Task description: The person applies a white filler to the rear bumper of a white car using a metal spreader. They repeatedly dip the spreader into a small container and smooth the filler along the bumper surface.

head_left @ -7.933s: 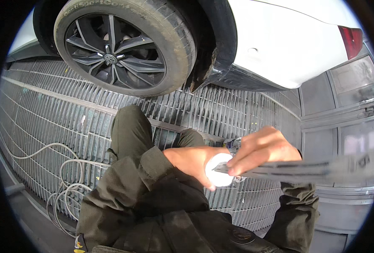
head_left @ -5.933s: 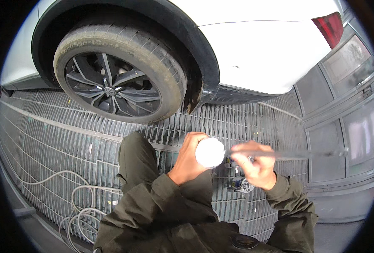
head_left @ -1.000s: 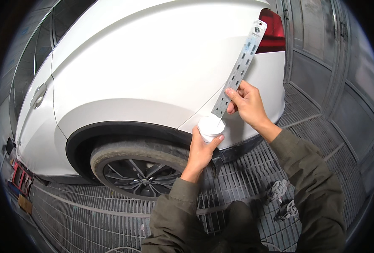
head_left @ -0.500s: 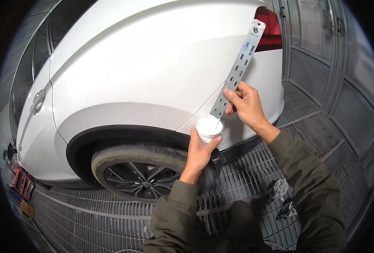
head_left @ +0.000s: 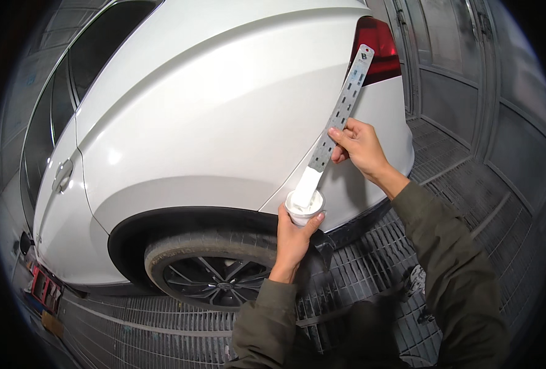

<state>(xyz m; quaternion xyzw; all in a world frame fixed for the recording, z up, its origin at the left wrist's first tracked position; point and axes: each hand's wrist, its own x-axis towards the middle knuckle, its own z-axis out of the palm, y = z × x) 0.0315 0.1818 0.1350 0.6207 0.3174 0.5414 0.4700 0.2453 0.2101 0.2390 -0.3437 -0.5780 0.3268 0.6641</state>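
Cup (head_left: 304, 219), pale-walled and uncovered at the top, is held in the left hand (head_left: 293, 241), in front of the car (head_left: 205, 123) and above the rear wheel's right side as viewed. Fingers of that hand wrap the cup's near side, with the thumb against its right wall. White material (head_left: 315, 200) is visible inside; its depth cannot be determined. Right hand (head_left: 362, 147) pinches a long grey slotted strip (head_left: 347, 101) near mid-length, thumb on the face towards the viewer and fingers behind. The strip is tilted, upper end leaning right and overlapping the red tail light (head_left: 381, 52) in view; its lower section is coated white and its tip enters the cup. Contact between strip and car cannot be confirmed. Dark-spoked wheel (head_left: 217, 277) stands on the grated floor (head_left: 174, 347). Grey panelled wall (head_left: 448, 101) is located at right. Both forearms are covered by dark green sleeves (head_left: 454, 258).
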